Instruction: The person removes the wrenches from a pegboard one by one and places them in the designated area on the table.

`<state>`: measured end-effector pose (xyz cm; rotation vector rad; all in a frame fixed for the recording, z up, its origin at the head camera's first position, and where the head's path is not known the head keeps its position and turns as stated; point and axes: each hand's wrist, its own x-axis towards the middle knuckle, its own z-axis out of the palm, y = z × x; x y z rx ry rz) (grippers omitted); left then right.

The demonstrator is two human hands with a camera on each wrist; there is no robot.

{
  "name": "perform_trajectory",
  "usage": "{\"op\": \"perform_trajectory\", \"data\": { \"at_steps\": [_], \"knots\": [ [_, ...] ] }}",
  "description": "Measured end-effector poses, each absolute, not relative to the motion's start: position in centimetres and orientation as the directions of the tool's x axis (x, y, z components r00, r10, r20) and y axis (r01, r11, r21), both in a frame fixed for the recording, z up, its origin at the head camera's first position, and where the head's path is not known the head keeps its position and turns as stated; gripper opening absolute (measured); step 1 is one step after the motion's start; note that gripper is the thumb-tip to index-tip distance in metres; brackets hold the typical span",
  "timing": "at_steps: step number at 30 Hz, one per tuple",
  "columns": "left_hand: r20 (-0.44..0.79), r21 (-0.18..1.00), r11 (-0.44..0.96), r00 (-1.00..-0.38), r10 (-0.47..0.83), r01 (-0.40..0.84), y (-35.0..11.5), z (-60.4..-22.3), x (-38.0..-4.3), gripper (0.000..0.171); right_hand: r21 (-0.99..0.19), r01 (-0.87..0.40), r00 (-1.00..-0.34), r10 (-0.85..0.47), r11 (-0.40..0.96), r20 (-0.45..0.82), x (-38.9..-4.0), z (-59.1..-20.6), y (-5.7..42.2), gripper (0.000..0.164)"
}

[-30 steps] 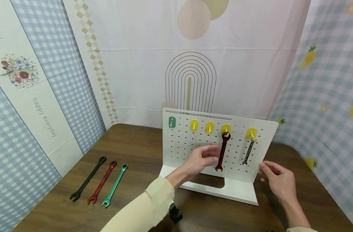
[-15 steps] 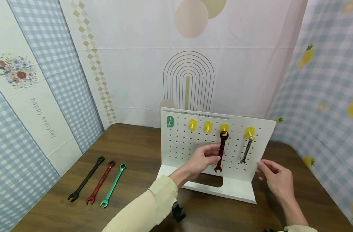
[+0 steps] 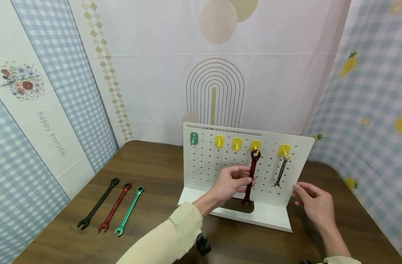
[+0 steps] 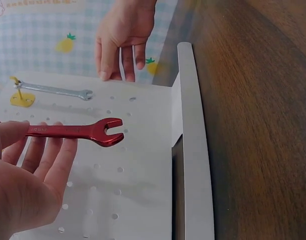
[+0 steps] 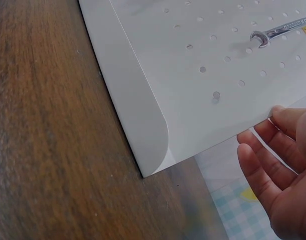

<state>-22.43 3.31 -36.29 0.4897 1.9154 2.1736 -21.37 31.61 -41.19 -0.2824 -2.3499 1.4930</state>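
My left hand (image 3: pixel 224 184) pinches the shaft of a red combination wrench (image 3: pixel 252 169), thumb in front and fingers behind. Its ring end is around a yellow hook (image 3: pixel 255 144) on the white pegboard (image 3: pixel 204 167); the lower, open-jaw end (image 4: pixel 108 132) stands out from the board. At the board's right edge, my right hand (image 3: pixel 319 207) grips the rim between thumb and fingers, part of the fingers lying behind it. A smaller silver wrench (image 3: pixel 281 172) hangs from another yellow hook (image 3: pixel 284 150) to the right.
On the wooden table (image 3: pixel 154 161) at left lie a black wrench (image 3: pixel 99 204), a red wrench (image 3: pixel 115 207) and a green wrench (image 3: pixel 129 211). Two yellow hooks (image 3: pixel 219 142) and a green hook (image 3: pixel 194 138) on the board bear nothing. Patterned cloths (image 3: pixel 154 84) surround the table.
My left hand has moved from beside the hanging red wrench to pinching its shaft. The wrench's lower end has swung outward and slightly left. The right hand stays at the board's edge.
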Motion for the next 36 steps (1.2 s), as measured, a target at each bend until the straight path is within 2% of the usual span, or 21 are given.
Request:
{"op": "perform_trajectory", "data": {
  "at_steps": [12, 36],
  "knots": [
    [0.100, 0.992, -0.108, -0.927, 0.361, 0.065, 3.0, -35.8, -21.6, 0.030, -0.908, 0.017, -0.923, 0.357, 0.418, 0.146, -21.3, -41.1, 31.5, 0.038],
    [0.120, 0.984, -0.165, -0.927, 0.355, 0.064, 3.7, -34.2, -21.0, 0.031, -0.897, -0.013, -0.931, 0.322, 0.442, 0.172, -22.5, -40.8, 32.3, 0.039]
  ]
}}
